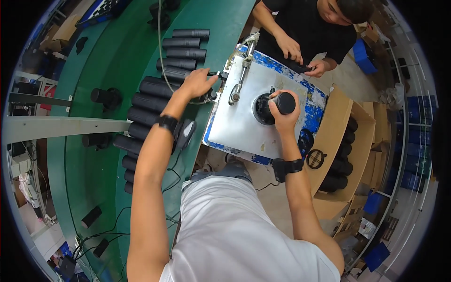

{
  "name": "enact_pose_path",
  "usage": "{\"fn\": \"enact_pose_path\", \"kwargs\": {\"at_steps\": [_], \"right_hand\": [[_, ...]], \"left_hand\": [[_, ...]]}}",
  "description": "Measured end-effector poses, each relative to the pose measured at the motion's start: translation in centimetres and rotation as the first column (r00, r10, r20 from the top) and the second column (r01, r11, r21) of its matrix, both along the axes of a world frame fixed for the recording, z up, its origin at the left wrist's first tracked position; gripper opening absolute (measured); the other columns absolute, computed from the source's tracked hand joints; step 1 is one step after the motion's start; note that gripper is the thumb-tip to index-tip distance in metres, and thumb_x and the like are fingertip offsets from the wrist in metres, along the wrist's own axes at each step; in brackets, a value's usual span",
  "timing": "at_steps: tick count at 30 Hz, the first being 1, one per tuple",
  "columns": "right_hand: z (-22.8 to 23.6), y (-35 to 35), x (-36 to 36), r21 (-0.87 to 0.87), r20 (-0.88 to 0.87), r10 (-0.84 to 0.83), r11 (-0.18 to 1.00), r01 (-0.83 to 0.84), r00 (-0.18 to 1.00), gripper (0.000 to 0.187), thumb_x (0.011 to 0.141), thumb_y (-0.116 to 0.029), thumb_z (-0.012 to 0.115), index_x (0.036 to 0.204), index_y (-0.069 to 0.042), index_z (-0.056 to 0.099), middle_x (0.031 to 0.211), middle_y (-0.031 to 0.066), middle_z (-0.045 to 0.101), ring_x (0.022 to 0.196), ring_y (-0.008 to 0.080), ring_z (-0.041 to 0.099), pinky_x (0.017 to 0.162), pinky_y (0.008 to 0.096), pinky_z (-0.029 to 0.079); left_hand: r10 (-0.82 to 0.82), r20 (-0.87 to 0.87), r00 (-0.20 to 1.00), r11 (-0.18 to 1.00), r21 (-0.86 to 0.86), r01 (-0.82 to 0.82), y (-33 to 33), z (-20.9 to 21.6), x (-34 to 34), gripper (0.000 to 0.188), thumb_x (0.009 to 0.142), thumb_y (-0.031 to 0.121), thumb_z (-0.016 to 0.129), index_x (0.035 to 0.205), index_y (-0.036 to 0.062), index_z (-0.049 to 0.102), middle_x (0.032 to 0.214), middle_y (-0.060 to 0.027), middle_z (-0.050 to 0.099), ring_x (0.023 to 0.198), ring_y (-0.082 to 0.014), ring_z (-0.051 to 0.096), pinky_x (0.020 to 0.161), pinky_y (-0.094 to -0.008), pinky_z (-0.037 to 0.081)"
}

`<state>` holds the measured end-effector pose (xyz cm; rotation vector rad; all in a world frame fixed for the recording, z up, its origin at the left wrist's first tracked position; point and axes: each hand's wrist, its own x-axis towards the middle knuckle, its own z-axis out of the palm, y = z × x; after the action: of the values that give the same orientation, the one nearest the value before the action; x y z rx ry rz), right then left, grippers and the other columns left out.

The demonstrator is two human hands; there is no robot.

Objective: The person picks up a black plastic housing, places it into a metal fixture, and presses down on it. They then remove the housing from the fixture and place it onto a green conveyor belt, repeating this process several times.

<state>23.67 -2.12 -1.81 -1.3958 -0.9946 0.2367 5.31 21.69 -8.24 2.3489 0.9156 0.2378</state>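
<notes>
My right hand (284, 115) is wrapped round a black cylinder (286, 102) that stands on a round black base (264, 109) on a metal plate (244, 127). Fingers stretched, my left hand (199, 83) reaches to the plate's left edge, close to a small valve fitting (221, 74). Whether its fingertips touch the fitting I cannot tell. A pneumatic cylinder with a rod end (242, 77) lies over the plate, left of my right hand. Several black tubes (155, 87) lie in a row on the green bench beside my left forearm.
Across the plate a co-worker's hands (300, 58) handle a black part. At right stands an open cardboard box (324, 188) holding black tubes. A black ring (316, 159) rests by its flap. Black parts (107, 97) sit on the green conveyor (89, 136); a hose (160, 47) hangs over the bench.
</notes>
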Motion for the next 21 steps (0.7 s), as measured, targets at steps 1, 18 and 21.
{"fn": "enact_pose_path", "kwargs": {"at_steps": [1,18,21], "right_hand": [[1.3,0.0,0.1,-0.036,0.04,-0.028,0.999,0.03,0.999,0.035,0.076,-0.003,0.07,0.105,-0.001,0.052,0.09,0.0095,0.062,0.087,0.0195,0.061,0.085,0.0349,0.048],[8.6,3.5,-20.4,-0.481,0.14,0.81,0.558,-0.676,0.569,0.048,0.08,-0.014,0.065,0.124,0.0,0.055,0.134,0.0169,0.049,0.128,0.0309,0.043,0.109,0.04,0.027],[4.9,2.1,-19.0,-0.539,-0.056,0.839,0.431,-0.724,0.542,0.041,0.084,-0.012,0.064,0.123,-0.003,0.056,0.128,0.0125,0.055,0.124,0.0248,0.047,0.106,0.039,0.031]], "left_hand": [[0.001,0.148,0.989,0.998,0.064,-0.01,-0.8,1.2,-0.5,0.056,0.093,0.04,0.051,0.129,-0.0027,0.05,0.131,-0.0247,0.051,0.125,-0.0369,0.047,0.106,-0.0394,0.035],[0.886,0.358,0.294,0.432,-0.41,-0.803,-18.8,11.2,-27.9,0.064,0.063,0.032,0.086,0.107,-0.0043,0.057,0.103,-0.0199,0.066,0.095,-0.0293,0.065,0.081,-0.0398,0.051],[0.833,0.553,0.024,0.182,-0.234,-0.955,-17.7,5.0,-38.2,0.064,0.069,0.033,0.083,0.112,-0.0024,0.053,0.101,-0.0174,0.066,0.09,-0.0279,0.065,0.079,-0.0373,0.05]]}}
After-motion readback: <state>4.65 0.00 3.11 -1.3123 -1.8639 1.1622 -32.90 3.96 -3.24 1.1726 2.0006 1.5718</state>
